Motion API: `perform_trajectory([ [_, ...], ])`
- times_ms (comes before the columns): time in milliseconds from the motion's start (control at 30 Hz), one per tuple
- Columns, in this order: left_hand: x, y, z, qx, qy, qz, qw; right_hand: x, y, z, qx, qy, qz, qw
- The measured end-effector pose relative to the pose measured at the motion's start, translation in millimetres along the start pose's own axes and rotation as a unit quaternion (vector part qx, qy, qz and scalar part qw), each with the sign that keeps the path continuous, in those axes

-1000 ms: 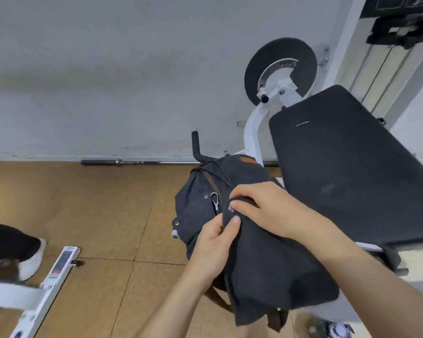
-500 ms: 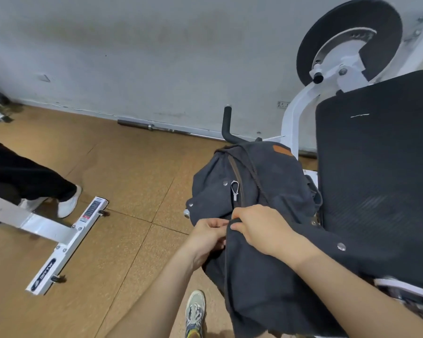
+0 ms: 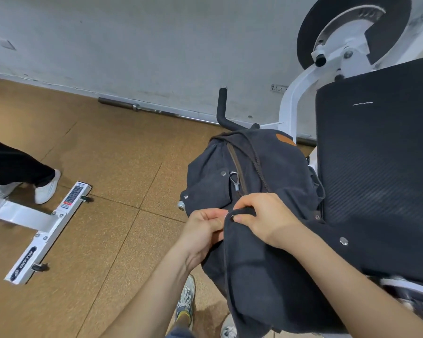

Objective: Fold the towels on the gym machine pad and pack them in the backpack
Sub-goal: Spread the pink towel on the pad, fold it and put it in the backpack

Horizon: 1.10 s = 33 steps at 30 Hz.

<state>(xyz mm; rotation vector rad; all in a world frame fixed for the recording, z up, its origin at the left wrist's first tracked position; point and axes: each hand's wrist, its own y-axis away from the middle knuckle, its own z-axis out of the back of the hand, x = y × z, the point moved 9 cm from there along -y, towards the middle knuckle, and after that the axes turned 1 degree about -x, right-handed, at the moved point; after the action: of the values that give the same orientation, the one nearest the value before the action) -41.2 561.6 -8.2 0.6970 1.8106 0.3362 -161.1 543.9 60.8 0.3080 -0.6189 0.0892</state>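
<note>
Backpack [image 3: 259, 167], dark grey canvas, sits right in front of the person with its flap [image 3: 254, 276] hanging toward them. The left grip [image 3: 204, 230] pinches the bag's fabric, and the right grip [image 3: 266, 218], touching it, pinches the flap's snap edge. The bag rests against the left side of the black gym machine pad [image 3: 381, 154], and farther off a barbell [image 3: 142, 107] lies along the wall.

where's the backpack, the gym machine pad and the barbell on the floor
backpack [image 3: 279, 172], head view, dark fabric of its upper body
gym machine pad [image 3: 381, 154], head view, middle of the black textured surface
barbell [image 3: 117, 103], head view, thick sleeve end by the wall
</note>
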Motion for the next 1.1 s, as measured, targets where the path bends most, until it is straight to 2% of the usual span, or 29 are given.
perform_trajectory([
  [200, -2, 1, -3, 0.014, 0.041, 0.007, 0.999, -8, -2, 4, -0.012, -0.045, -0.029, 0.998],
  [267, -5, 0, -4, 0.009, 0.002, -0.006, 1.0, -10, -3, 7, -0.017, -0.058, -0.038, 0.997],
  [367, -4, -4, 2, -0.046, -0.108, -0.029, 0.993, -16, -4, 7, -0.028, -0.073, -0.056, 0.995],
  [567, 5, -9, -1, -0.072, -0.178, -0.049, 0.98, -19, -4, -1, -0.01, -0.047, -0.081, 0.996],
  [667, 7, -8, 5, -0.111, -0.196, -0.067, 0.972, -13, 3, -1, -0.007, -0.044, -0.061, 0.997],
  [800, 10, -7, 11, -0.149, -0.182, -0.059, 0.97, -10, 25, 22, -0.109, 0.037, -0.016, 0.993],
  [900, 8, -9, 10, -0.119, -0.24, -0.028, 0.963, -52, 63, 60, -0.227, 0.04, -0.122, 0.965],
  [933, 1, -7, 9, -0.115, -0.3, -0.038, 0.946, -74, 79, 69, -0.238, 0.044, -0.185, 0.952],
  [967, -11, -4, 7, -0.124, -0.38, -0.066, 0.914, -96, 95, 74, -0.223, 0.052, -0.257, 0.939],
  [1000, -28, 2, 0, -0.141, -0.463, -0.115, 0.868, -115, 109, 74, -0.189, 0.053, -0.322, 0.926],
  [1067, -64, 19, -34, -0.141, -0.562, -0.264, 0.771, -135, 123, 67, -0.116, 0.033, -0.389, 0.913],
  [1100, -75, 26, -58, -0.108, -0.569, -0.335, 0.744, -136, 121, 64, -0.086, 0.035, -0.39, 0.916],
])
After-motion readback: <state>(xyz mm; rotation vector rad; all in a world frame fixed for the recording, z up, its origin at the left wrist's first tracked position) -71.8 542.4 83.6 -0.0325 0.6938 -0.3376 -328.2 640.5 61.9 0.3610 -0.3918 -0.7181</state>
